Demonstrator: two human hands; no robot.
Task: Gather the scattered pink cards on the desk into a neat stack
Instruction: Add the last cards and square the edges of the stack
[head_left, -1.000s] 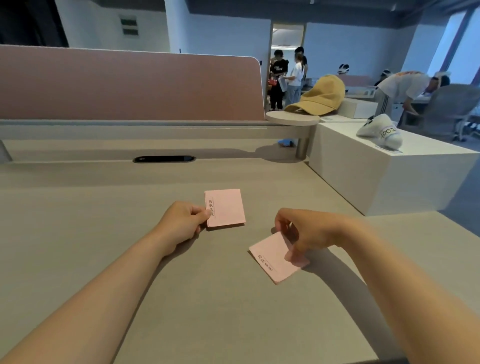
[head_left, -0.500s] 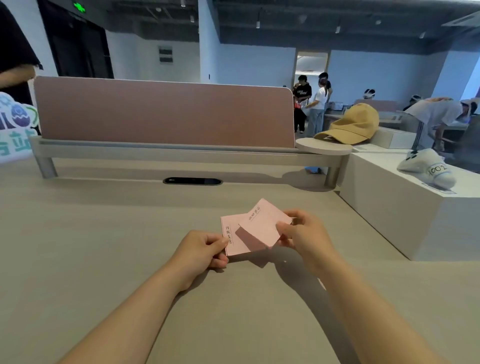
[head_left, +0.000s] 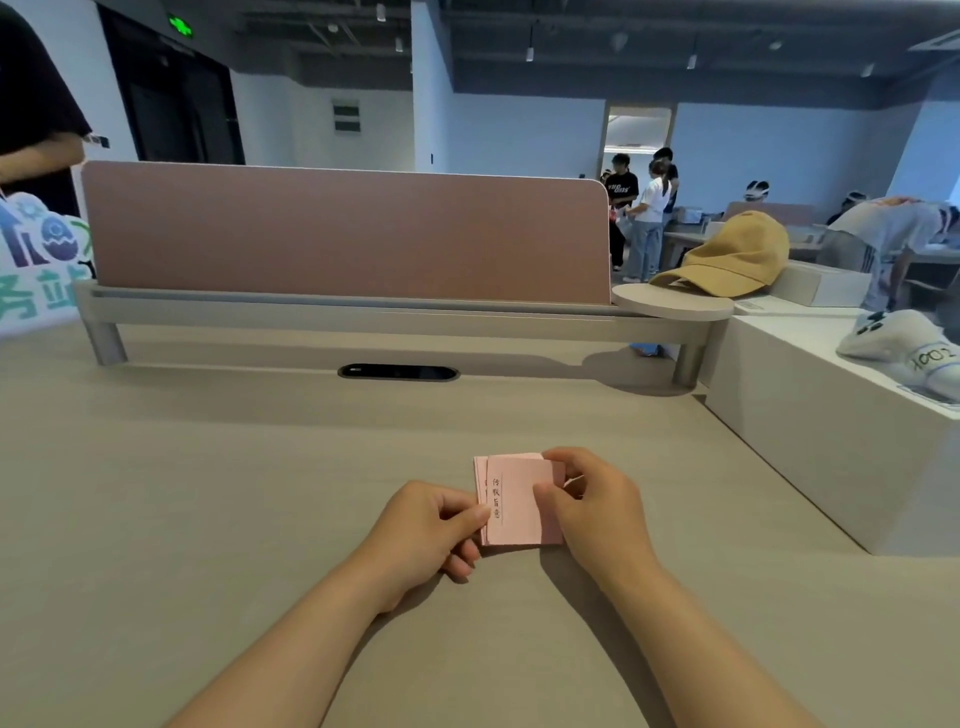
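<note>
The pink cards (head_left: 517, 499) lie one on another as a small stack on the beige desk (head_left: 208, 493), a little ahead of me at the middle. The top card has a column of dark writing along its left side, and a lower card's edge peeks out at the left. My left hand (head_left: 426, 532) pinches the stack's left edge between thumb and fingers. My right hand (head_left: 595, 506) grips the right edge and covers that side of the cards.
A pink divider panel (head_left: 343, 234) on a grey rail closes the desk's far side, with a black cable slot (head_left: 398, 372) before it. A white cabinet (head_left: 831, 436) stands at the right with a tan cap (head_left: 732, 257) behind it. People stand in the background.
My right hand lifted the loose card from the desk, carried it left and laid it on the other card. Both hands now hold the stack's edges. The camera tilted up.
</note>
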